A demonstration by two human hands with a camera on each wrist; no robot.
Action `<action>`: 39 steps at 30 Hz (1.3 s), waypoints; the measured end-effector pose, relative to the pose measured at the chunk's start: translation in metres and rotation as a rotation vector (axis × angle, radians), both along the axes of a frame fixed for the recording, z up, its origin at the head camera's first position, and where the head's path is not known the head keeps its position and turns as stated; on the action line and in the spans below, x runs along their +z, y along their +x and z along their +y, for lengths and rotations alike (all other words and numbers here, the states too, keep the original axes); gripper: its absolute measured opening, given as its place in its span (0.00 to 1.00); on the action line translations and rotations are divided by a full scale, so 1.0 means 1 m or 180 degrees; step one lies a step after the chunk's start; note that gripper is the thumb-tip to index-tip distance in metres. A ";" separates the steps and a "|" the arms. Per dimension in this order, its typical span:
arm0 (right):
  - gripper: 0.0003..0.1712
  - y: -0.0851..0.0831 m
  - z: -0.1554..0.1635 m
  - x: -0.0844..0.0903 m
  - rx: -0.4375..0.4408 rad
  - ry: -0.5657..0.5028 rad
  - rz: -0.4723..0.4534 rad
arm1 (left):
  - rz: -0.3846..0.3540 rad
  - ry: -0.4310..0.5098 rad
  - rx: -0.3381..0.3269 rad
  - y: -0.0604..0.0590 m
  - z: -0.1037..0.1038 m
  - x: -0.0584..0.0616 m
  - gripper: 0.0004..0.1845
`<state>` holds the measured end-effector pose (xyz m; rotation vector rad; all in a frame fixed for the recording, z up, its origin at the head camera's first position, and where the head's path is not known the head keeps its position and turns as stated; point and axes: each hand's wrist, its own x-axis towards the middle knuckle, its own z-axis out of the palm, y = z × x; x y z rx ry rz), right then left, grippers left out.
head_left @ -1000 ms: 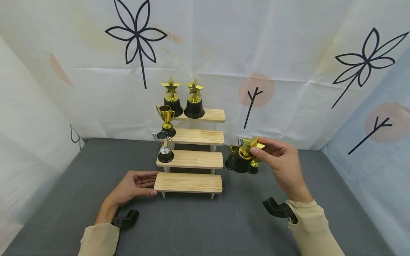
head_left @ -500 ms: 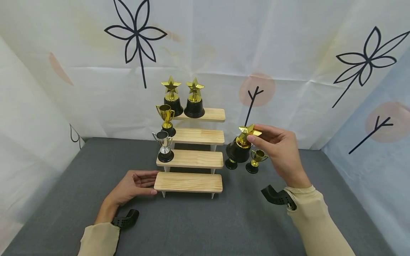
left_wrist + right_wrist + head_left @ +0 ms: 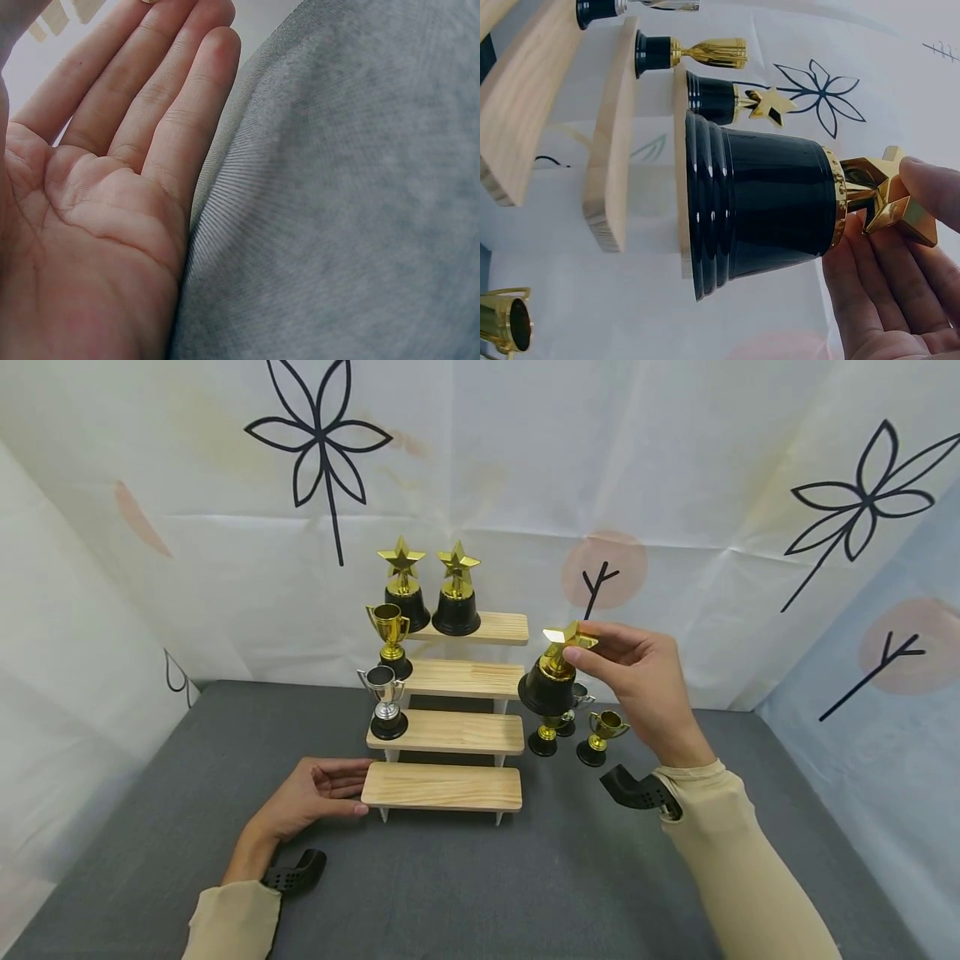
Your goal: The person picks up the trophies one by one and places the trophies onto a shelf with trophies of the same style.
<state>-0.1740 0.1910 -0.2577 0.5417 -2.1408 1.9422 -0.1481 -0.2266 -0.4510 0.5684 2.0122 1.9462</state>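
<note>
My right hand [image 3: 637, 685] pinches the gold star top of a star trophy [image 3: 553, 672] with a black base [image 3: 765, 202], held in the air just right of the wooden stepped stand [image 3: 450, 733], about level with its second-highest step. My left hand [image 3: 315, 789] lies open, palm up, on the grey mat [image 3: 345, 210], fingers [image 3: 157, 82] touching the left end of the lowest step [image 3: 441, 787]. Two star trophies [image 3: 431, 589] stand on the top step, a gold cup [image 3: 389, 639] on the one below, a silver cup [image 3: 385, 702] below that.
Small cup trophies [image 3: 573, 735] stand on the grey mat [image 3: 480, 877] right of the stand, under the lifted trophy. A patterned white cloth backdrop [image 3: 480, 485] closes off the back and sides. Black wrist mounts [image 3: 637, 792] show at both sleeves.
My right hand has lifted the star trophy up off the mat and leftward toward the stand's upper steps, uncovering the small cups beneath. The left hand has not moved.
</note>
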 end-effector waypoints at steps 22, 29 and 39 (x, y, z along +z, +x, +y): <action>0.20 -0.049 -0.026 0.023 0.0064 -0.0051 0.0029 | -0.0025 -0.0006 0.0006 0.000 0.000 -0.001 0.40; 0.18 -0.059 -0.035 0.030 0.0043 -0.0197 0.0042 | -0.0038 0.0004 0.0024 0.000 0.000 0.000 0.39; 0.19 -0.072 -0.046 0.030 -0.0014 -0.0107 0.0015 | 0.0009 -0.0004 0.0034 -0.001 -0.001 -0.004 0.40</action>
